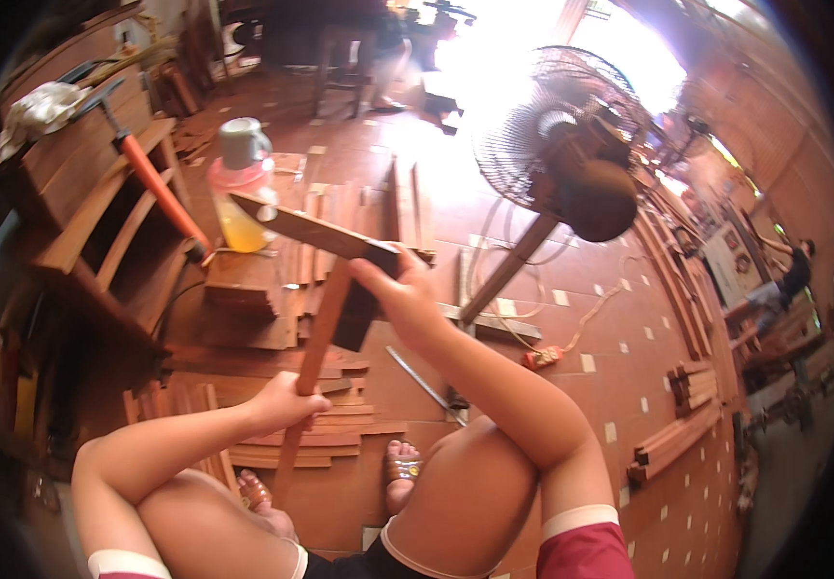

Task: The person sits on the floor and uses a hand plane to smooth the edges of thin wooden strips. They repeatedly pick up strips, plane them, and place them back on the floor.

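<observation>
My left hand (288,403) is closed around a long, narrow wooden strip (316,338), which slants up from between my feet. At the strip's upper end, my right hand (405,292) grips a flat wooden piece (315,232) with a tapered far end. This piece lies across the strip and seems to touch it. A dark rectangular part (355,317) hangs below my right fingers; whether it belongs to the flat piece I cannot tell. Several cut wooden strips (320,439) lie on the floor below my hands.
A standing fan (571,145) rises at the right, with a cable and red power socket (542,358) nearby. At the left stand an orange-handled hammer (161,188), a jug of yellow liquid (243,217) and wooden furniture (98,227). Timber stacks (672,442) and another person (791,275) are far right.
</observation>
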Available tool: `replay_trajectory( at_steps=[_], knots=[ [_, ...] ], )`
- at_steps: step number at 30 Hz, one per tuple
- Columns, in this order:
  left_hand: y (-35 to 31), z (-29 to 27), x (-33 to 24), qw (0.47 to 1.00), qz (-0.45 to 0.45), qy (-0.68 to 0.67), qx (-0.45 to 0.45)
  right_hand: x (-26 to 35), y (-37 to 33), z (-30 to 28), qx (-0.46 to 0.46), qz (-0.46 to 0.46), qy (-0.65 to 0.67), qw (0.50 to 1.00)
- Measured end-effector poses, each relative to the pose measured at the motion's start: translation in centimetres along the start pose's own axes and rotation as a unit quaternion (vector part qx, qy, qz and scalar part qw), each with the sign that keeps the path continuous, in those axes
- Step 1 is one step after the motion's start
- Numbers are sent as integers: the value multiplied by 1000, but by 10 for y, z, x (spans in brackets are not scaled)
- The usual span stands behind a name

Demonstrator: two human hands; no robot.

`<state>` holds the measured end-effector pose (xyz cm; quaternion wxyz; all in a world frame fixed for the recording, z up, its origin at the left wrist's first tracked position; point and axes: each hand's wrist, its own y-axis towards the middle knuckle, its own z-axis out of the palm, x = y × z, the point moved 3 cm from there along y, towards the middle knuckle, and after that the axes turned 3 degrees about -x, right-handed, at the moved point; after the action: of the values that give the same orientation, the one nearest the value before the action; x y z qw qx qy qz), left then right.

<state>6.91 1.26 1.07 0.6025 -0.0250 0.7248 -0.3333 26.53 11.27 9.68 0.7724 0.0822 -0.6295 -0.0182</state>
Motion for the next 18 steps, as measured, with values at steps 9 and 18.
replay_trajectory(
  at_steps=[9, 18],
  knots=[
    [3, -3, 3, 1000, 13, -14, -10, 3, -1, 0, 18, 19, -46, 999],
    [10, -6, 13, 999, 20, -17, -23, 6, -1, 4, 5, -7, -35, 999]
  ],
)
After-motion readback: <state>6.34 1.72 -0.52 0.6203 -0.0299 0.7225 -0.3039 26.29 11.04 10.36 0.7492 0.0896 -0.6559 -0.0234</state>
